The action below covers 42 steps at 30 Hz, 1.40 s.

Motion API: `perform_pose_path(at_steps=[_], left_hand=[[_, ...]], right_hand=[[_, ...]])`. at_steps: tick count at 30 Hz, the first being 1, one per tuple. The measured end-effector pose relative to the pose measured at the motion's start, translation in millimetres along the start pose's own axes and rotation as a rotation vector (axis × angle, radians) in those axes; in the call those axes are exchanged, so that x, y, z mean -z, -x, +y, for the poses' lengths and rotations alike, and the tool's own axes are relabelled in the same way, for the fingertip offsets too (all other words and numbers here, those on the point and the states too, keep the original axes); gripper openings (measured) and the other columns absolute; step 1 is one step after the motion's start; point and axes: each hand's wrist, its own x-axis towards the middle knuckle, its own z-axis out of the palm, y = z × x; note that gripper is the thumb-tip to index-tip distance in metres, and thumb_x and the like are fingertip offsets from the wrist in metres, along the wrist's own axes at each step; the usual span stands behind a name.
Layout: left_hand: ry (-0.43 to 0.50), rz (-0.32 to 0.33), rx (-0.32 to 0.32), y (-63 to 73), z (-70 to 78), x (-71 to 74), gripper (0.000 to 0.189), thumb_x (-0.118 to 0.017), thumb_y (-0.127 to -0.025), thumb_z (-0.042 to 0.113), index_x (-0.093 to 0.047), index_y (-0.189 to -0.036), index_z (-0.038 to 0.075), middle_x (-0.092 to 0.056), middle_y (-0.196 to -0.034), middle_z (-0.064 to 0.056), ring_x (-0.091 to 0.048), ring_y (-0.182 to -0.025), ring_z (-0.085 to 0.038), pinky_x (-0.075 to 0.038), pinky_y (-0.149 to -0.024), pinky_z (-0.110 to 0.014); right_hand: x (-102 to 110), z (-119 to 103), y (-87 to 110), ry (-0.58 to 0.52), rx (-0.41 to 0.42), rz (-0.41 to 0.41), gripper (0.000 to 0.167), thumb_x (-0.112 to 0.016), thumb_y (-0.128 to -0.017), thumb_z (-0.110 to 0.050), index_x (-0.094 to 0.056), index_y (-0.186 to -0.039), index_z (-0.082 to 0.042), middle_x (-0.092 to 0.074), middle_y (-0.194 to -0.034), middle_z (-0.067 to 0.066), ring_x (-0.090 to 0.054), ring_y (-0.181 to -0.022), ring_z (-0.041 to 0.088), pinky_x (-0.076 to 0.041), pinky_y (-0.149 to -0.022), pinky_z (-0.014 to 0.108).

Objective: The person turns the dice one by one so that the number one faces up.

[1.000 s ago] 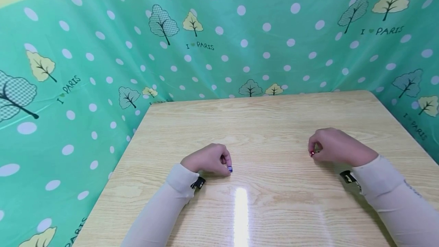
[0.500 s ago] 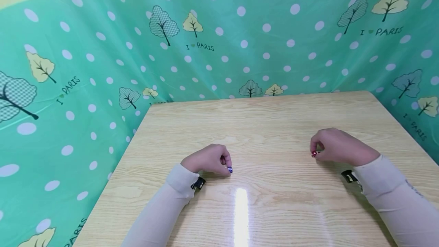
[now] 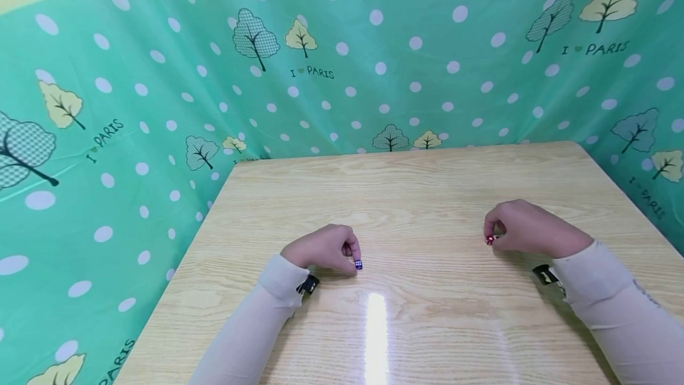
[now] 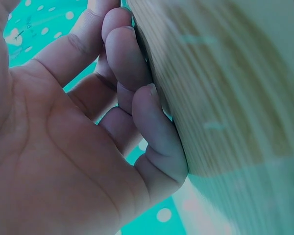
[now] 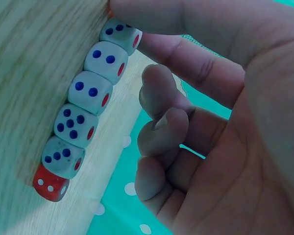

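Note:
In the head view my left hand rests low over the tabletop, thumb and index finger pinching a small blue die with white pips. The left wrist view shows that hand's other fingers curled against the wood; the die is hidden there. Farther right, my right hand pinches a red die with white pips between thumb and forefinger. The right wrist view shows a row of white dice with blue and red pips, running from those fingertips under the palm. Another red die ends the row.
A pale wood-grain table lies under both hands, with a bright light reflection near the front. Green polka-dot cloth printed with trees hangs behind and at the sides. Dark wrist cameras sit at the cuffs.
My right hand has shifted slightly to the right, and more of the red die shows at its fingertips. The left hand stays nearly still with the blue die.

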Motion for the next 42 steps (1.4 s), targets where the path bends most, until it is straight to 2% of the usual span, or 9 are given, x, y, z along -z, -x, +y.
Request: perform_pose_path(at_steps=[4, 7, 9, 16, 27, 37, 42], left_hand=[[-0.008, -0.004, -0.008, 0.1, -1.8, 0.3, 0.014, -0.083, -0.077, 0.015, -0.074, -0.086, 0.019, -0.064, -0.089, 0.002, -0.054, -0.076, -0.010, -0.047, -0.065, -0.024], [-0.019, -0.005, -0.004, 0.3, -4.2, 0.7, 0.015, -0.084, -0.077, 0.015, -0.074, -0.086, 0.021, -0.064, -0.089, 0.003, -0.053, -0.077, -0.009, -0.047, -0.066, -0.024], [-0.022, -0.006, -0.001, 0.5, -5.5, 1.3, 0.017, -0.084, -0.077, 0.013, -0.073, -0.086, 0.022, -0.063, -0.089, 0.003, -0.053, -0.077, -0.009, -0.046, -0.067, -0.023], [0.011, -0.011, 0.001, 1.7, -7.2, 2.6, 0.018, -0.086, -0.075, 0.016, -0.073, -0.087, 0.021, -0.063, -0.088, 0.002, -0.052, -0.077, -0.010, -0.046, -0.067, -0.024], [0.013, -0.014, -0.007, 2.8, -8.5, 3.3, 0.019, -0.087, -0.074, 0.019, -0.073, -0.087, 0.021, -0.065, -0.086, 0.004, -0.054, -0.076, -0.009, -0.047, -0.067, -0.025], [-0.023, -0.006, -0.016, 0.4, -7.9, 3.4, 0.018, -0.087, -0.073, 0.020, -0.072, -0.083, 0.022, -0.064, -0.086, 0.005, -0.055, -0.076, -0.009, -0.047, -0.067, -0.024], [-0.023, 0.006, -0.028, 0.2, -2.8, 1.3, 0.018, -0.088, -0.074, 0.022, -0.070, -0.080, 0.020, -0.064, -0.078, 0.006, -0.054, -0.070, -0.007, -0.047, -0.063, -0.023]], right_hand=[[0, -3, -1.3, -0.006, -0.016, -0.013, 0.016, -0.081, -0.078, -0.012, -0.073, -0.089, -0.019, -0.054, -0.071, -0.005, -0.047, -0.067, 0.013, -0.039, -0.062, 0.029], [-2, -13, -3.1, -0.010, -0.016, -0.007, 0.026, -0.082, -0.078, -0.014, -0.072, -0.102, -0.012, -0.053, -0.072, -0.003, -0.046, -0.066, 0.013, -0.040, -0.062, 0.030], [-5, -23, -5.2, 0.003, 0.021, 0.011, 0.030, -0.082, -0.078, -0.016, -0.072, -0.105, -0.010, -0.053, -0.073, -0.003, -0.045, -0.067, 0.012, -0.039, -0.063, 0.030], [-29, -68, -23.4, 0.006, 0.180, 0.010, 0.016, -0.081, -0.082, -0.020, -0.070, -0.092, -0.019, -0.056, -0.077, -0.006, -0.047, -0.070, 0.009, -0.043, -0.067, 0.029], [-51, -132, -54.1, 0.004, 0.318, -0.009, 0.012, -0.078, -0.081, -0.018, -0.067, -0.087, -0.017, -0.056, -0.078, -0.004, -0.046, -0.070, 0.010, -0.043, -0.066, 0.027], [-60, -156, -71.8, 0.019, 0.382, -0.004, 0.012, -0.076, -0.077, -0.019, -0.066, -0.083, -0.018, -0.050, -0.074, -0.008, -0.045, -0.068, 0.008, -0.043, -0.063, 0.025], [-62, -159, -74.4, 0.007, 0.387, -0.007, 0.011, -0.075, -0.075, -0.018, -0.067, -0.082, -0.018, -0.050, -0.075, -0.009, -0.046, -0.069, 0.008, -0.044, -0.063, 0.024]])
